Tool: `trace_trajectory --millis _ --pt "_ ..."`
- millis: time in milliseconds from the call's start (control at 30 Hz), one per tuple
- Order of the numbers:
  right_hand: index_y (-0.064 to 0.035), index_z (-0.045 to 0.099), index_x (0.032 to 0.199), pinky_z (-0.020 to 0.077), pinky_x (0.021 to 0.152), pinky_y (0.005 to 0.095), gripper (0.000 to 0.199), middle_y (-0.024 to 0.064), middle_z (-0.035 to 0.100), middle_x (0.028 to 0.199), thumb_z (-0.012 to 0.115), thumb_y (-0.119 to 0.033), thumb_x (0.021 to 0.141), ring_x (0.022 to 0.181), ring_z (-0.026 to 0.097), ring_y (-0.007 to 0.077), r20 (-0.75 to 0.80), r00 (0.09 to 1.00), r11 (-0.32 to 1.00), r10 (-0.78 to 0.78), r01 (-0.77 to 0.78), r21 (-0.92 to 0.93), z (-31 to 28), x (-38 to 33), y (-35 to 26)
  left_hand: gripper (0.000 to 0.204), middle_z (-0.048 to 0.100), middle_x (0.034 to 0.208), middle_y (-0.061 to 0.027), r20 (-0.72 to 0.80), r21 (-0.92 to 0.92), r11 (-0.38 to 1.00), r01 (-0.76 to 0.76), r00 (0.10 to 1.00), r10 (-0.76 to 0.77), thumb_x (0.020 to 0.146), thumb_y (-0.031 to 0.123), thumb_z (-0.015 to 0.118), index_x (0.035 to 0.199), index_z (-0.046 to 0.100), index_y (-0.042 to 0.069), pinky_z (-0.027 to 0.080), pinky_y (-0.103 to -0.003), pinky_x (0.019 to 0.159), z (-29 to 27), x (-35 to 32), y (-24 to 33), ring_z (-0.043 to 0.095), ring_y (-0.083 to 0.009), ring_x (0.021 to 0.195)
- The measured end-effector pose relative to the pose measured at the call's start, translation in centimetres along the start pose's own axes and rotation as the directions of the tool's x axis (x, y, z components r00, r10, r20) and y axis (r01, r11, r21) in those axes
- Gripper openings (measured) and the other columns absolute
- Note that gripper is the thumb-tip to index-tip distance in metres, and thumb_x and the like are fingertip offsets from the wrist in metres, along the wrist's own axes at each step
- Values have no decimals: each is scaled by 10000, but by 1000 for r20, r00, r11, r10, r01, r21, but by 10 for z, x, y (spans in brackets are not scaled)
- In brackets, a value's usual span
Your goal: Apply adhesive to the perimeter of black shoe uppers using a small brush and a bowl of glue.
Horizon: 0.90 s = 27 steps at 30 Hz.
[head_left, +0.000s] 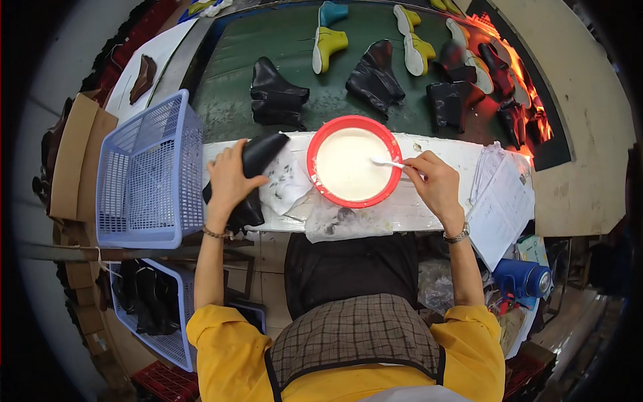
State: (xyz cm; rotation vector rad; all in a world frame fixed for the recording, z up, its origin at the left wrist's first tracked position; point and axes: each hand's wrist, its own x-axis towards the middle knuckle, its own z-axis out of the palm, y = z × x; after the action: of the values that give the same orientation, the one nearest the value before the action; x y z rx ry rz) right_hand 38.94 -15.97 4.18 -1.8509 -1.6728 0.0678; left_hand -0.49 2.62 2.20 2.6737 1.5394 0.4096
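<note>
Head view: at about ten o'clock of centre, grasping a black boot (264,155) with the fingers of the left hand (229,175), over the white tabletop (410,206); best held steady. By one o'clock, probably wise to dip only lightly into the white paste (341,157) in the red bowl (355,202), wiping surplus on its rim. Toward three o'clock, pinching a white brush (387,162) between fingertips of the right hand (437,184); likely better with a loose wrist

No readable text
We see white papers (501,213) with faint writing, too small for us to make out.
</note>
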Motion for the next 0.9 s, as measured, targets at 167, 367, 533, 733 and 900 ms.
trace_trajectory --millis 167,367,533,733,900 --pt "-91 788 941 512 614 348 118 38 682 828 788 -175 858 699 673 244 57 990 978 -130 138 -159 -5 2 -5 383 704 1059 -142 -119 -265 963 -45 993 14 821 149 797 1191 709 96 533 -443 740 -88 0 17 699 -388 888" --pt "-89 784 944 525 626 369 125 56 686 842 772 -188 868 711 691 246 38 999 1000 26 -27 9 -3 0 -10 565 534 991 4 -349 271 953 -138 908 231 775 29 646 1271 733 286 535 -323 636 -78 -18 93 576 -196 855" --pt "-86 778 979 528 620 358 149 63 700 838 781 -190 872 688 699 246 33 998 998 58 -59 30 0 -1 -17 698 553 1271 -167 -133 176 984 7 991 17 806 17 695 1474 522 120 609 -385 733 37 -27 80 626 -385 1045" --pt "-87 773 976 528 621 347 147 74 696 830 782 -199 882 685 699 232 20 992 990 125 -126 62 -7 -4 -11 624 578 1343 -214 184 -332 918 -216 940 288 817 73 784 1406 578 58 548 -450 911 -8 -63 94 626 -389 1089" --pt "-69 796 947 485 595 339 151 91 686 814 789 -204 880 651 645 251 85 985 984 149 -156 82 -6 -9 7 893 598 1317 -200 -253 -130 951 -281 937 242 739 187 854 1537 462 99 488 -477 967 -37 -17 70 584 -378 1139"
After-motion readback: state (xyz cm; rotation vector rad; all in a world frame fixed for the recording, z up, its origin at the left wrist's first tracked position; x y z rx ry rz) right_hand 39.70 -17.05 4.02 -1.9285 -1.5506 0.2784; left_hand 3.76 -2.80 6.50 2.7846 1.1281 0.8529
